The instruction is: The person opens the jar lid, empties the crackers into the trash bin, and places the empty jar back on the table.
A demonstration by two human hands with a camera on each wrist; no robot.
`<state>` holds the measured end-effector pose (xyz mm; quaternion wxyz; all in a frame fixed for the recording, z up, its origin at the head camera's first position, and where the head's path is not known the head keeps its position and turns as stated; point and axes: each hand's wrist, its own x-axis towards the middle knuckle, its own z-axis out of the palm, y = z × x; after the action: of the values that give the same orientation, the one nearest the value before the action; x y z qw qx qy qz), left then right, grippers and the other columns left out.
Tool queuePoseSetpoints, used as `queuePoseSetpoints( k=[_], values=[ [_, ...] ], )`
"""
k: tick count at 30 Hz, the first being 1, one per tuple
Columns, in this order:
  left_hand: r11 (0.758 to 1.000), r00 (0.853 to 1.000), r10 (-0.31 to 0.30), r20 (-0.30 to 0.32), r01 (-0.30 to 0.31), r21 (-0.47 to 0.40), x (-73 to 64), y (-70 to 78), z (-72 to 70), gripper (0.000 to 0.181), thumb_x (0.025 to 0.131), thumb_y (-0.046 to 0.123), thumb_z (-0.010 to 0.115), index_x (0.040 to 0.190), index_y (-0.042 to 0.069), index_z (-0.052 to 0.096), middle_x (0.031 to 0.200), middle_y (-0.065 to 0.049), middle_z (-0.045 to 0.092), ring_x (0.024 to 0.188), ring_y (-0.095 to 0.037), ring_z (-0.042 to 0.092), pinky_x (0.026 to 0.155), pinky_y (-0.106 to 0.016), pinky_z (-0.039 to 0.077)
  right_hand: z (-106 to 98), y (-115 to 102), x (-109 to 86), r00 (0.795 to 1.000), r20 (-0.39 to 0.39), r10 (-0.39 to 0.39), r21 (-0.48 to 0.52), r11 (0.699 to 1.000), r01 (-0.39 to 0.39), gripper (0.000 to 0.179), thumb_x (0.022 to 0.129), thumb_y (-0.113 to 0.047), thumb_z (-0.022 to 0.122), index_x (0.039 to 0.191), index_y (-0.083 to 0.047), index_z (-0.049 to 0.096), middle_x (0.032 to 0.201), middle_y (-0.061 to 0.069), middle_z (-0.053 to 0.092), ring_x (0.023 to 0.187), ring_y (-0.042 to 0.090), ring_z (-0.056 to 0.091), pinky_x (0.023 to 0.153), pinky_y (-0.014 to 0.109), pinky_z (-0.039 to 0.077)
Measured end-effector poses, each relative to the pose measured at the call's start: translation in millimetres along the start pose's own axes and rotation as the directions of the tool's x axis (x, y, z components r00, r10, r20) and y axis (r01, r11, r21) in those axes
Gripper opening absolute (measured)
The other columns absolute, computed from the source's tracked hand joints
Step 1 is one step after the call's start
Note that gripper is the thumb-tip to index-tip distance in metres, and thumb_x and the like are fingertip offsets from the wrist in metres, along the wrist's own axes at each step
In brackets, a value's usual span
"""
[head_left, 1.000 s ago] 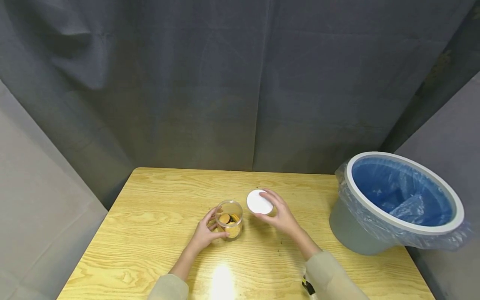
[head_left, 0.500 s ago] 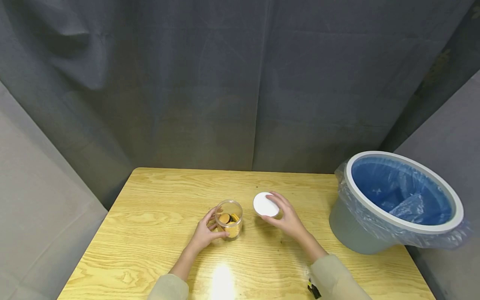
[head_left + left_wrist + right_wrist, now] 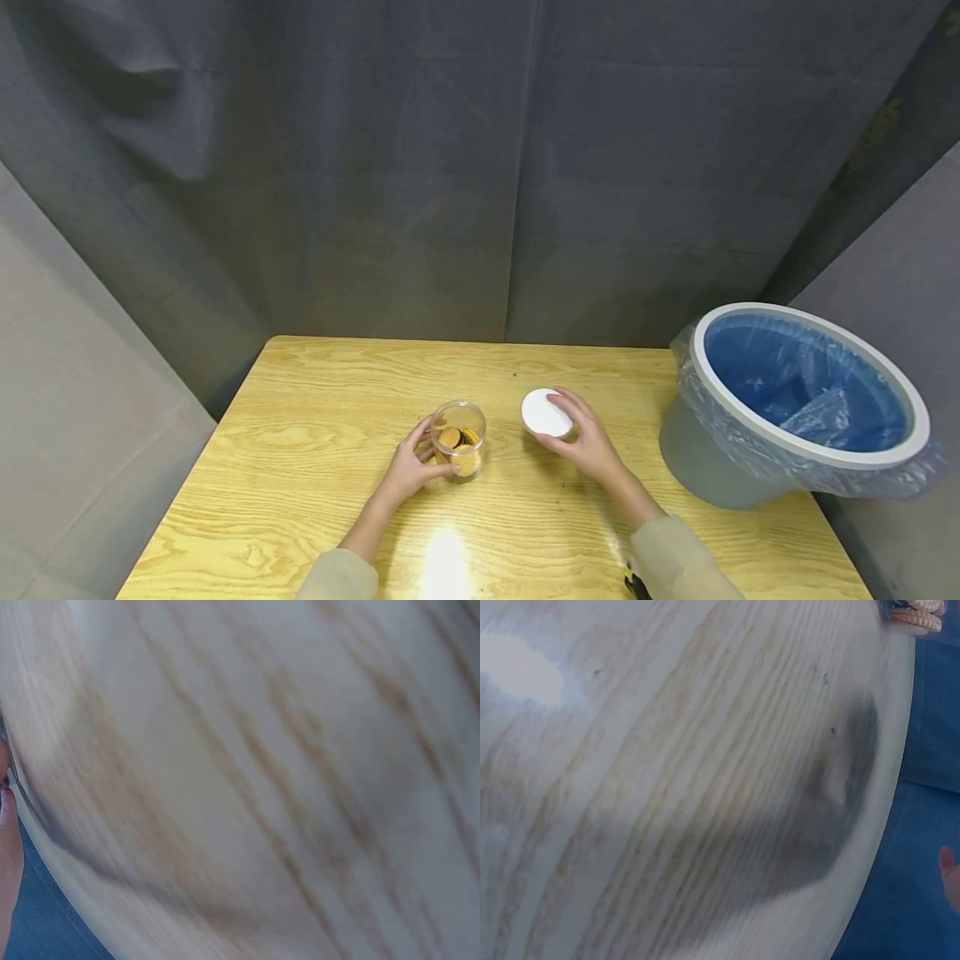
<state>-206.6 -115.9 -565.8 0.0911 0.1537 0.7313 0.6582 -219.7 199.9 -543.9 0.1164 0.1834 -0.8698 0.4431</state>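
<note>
A clear round jar (image 3: 476, 468) without a cover stands on the table, left of the middle in the head view. Inside it lie several sandwich cookies (image 3: 450, 437), golden with dark filling. My left hand (image 3: 408, 468) grips the jar from its left side, thumb in front and fingers behind. To the right of the jar, my right hand (image 3: 591, 446) holds a white round lid (image 3: 542, 413) by its right edge, flat face up. Ridged cookies (image 3: 916, 620) show at the top corner of the right wrist view. Only a bit of the fingers (image 3: 6, 810) appears in the left wrist view.
A grey bin (image 3: 705, 458) with a pale rim and clear liner stands at the right of the wood-grain table (image 3: 322, 400). A small black and yellow object (image 3: 636, 583) lies by the right sleeve. A dark curtain (image 3: 390, 183) hangs behind the table.
My right hand has drawn the white lid rightward and slightly toward me, away from the jar. My left hand and the jar have kept their place.
</note>
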Motion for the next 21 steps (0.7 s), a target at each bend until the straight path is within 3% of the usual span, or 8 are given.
queuePoseSetpoints(
  k=[21],
  values=[
    [1.0,1.0,-0.009,-0.016,0.009,0.006,0.0,0.2,0.4,0.087,0.067,0.008,0.08,0.141,0.012,0.033,0.141,-0.019,0.033,0.126,-0.039,0.032,0.105,-0.047,0.033,-2.4,22.5,-13.8,0.999,-0.029,0.045,-0.038,0.998,-0.046,0.063,0.072,-0.022,0.079,0.127,-0.008,0.051,0.137,0.019,0.037,0.122,0.045,0.036,0.091,0.061,0.041]
  ],
)
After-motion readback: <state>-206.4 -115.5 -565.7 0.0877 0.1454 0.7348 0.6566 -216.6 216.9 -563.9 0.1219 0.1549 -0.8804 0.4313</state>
